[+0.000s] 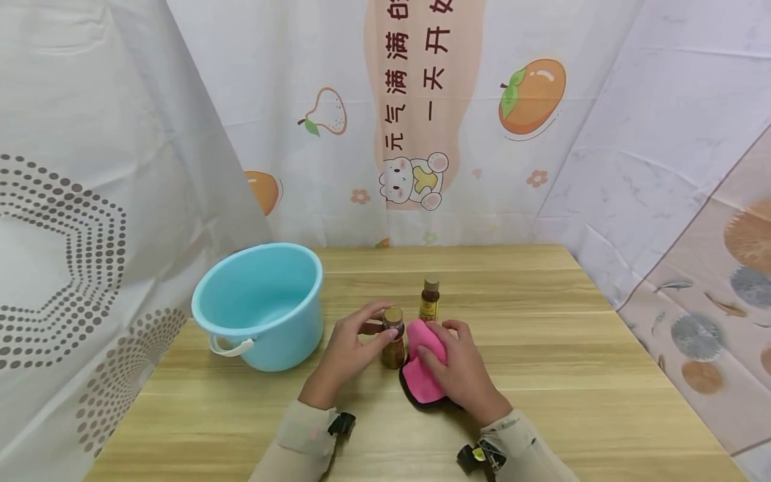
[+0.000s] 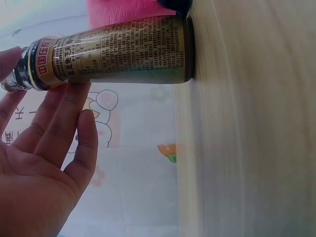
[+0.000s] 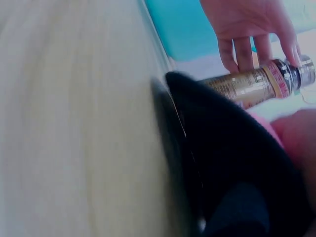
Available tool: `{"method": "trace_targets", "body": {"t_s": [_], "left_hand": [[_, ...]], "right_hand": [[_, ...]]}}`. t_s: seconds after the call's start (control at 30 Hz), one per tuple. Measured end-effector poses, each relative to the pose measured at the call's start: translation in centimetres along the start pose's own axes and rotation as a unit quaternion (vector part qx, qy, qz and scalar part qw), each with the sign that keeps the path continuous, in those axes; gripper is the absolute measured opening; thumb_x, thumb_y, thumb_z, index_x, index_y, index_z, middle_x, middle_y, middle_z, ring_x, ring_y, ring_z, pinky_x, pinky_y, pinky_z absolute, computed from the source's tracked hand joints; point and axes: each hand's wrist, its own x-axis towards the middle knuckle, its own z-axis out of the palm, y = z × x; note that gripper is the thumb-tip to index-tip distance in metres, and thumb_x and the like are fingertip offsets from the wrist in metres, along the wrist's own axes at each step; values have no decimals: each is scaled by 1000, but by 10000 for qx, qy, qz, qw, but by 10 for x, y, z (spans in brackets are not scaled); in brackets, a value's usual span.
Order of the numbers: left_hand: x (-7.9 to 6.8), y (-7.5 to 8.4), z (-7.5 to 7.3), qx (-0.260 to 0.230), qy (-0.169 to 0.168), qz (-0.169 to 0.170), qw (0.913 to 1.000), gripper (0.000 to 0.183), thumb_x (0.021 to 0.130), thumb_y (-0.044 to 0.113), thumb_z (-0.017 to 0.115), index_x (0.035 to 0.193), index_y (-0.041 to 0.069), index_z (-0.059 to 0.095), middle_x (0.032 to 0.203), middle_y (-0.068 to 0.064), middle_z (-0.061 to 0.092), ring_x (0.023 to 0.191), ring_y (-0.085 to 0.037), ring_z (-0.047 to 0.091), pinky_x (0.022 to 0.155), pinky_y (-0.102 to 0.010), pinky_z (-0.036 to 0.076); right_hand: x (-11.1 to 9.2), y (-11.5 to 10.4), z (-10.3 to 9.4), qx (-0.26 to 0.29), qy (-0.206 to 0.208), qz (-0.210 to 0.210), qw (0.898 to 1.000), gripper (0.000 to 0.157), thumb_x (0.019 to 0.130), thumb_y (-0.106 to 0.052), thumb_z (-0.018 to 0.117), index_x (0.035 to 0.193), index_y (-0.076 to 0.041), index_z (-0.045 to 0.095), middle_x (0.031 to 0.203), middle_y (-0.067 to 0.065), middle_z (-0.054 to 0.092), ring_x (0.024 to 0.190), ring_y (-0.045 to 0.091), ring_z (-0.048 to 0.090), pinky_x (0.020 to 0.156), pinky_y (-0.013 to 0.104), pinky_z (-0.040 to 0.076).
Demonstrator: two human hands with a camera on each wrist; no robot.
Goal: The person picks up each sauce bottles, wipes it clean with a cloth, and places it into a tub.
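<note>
In the head view my left hand holds a gold-capped sesame oil bottle near its neck, thumb on the near side. The bottle stands upright on the table, its printed label showing in the left wrist view. My right hand grips a bright pink cloth with a black edge, just right of the bottle. In the right wrist view the cloth's black side fills much of the picture and hides most of the fingers. Behind the cloth is a second, yellow-labelled bottle, its lower part hidden.
A light blue bucket with a white handle stands on the left of the wooden table. Printed curtains hang behind the table and at both sides.
</note>
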Motion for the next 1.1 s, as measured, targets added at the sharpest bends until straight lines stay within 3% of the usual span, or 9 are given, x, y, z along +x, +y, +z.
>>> {"method": "trace_targets", "body": {"t_s": [0.1,0.23,0.37,0.47,0.67,0.87,1.0,1.1], "left_hand": [[0,0,1,15,-11,71,10000,42,96,39,75,136,40,63,128,7,71,105,-19,75,91,-46,62],[1,-2,1,42,-11,107,9999,41,97,38,74,136,40,63,127,8,71,106,-18,74,91,-42,62],[0,-3,0,44,4,109,9999,41,97,37,75,136,41,63,126,7,71,105,-17,75,91,-41,62],[0,-2,0,37,7,177,9998,41,97,36,74,136,40,63,128,8,71,106,-16,74,92,-39,62],[1,-3,1,-42,0,337,9994,41,97,34,74,136,36,63,130,8,70,109,-18,73,92,-37,61],[2,-3,1,83,2,506,9987,46,98,31,73,141,39,59,134,8,68,110,-17,73,92,-39,62],[2,-3,0,25,-75,869,9962,44,101,26,69,143,33,59,136,4,67,115,-16,71,92,-35,62],[1,-2,0,-80,-156,945,9954,40,103,25,67,142,29,60,136,3,66,119,-17,68,94,-33,61]], "right_hand": [[-1,-3,1,142,18,-480,9987,70,87,-45,83,148,-25,56,146,13,45,104,25,66,84,40,59],[-2,-7,1,245,158,-1362,9902,85,79,-34,91,153,-28,49,149,8,46,108,21,64,80,35,61],[-2,-10,-1,243,323,-1989,9792,84,80,-20,88,154,-24,50,153,9,47,110,22,64,77,34,62],[-2,-11,-3,202,456,-2219,9738,81,81,-15,86,154,-21,51,155,9,48,111,24,66,77,35,64],[-1,-12,-5,-4,517,-2355,9705,76,81,-12,83,151,-18,55,155,12,50,114,27,66,80,39,64],[-1,-10,-5,-123,307,-2176,9755,76,82,-15,85,152,-19,54,151,9,53,113,24,66,81,38,64],[-1,-9,-4,-174,131,-2007,9794,75,83,-17,85,151,-19,55,149,7,55,111,20,67,82,36,63],[-1,-7,-2,-217,-16,-1864,9822,73,84,-19,85,151,-19,56,147,6,56,108,18,67,83,35,63]]}}
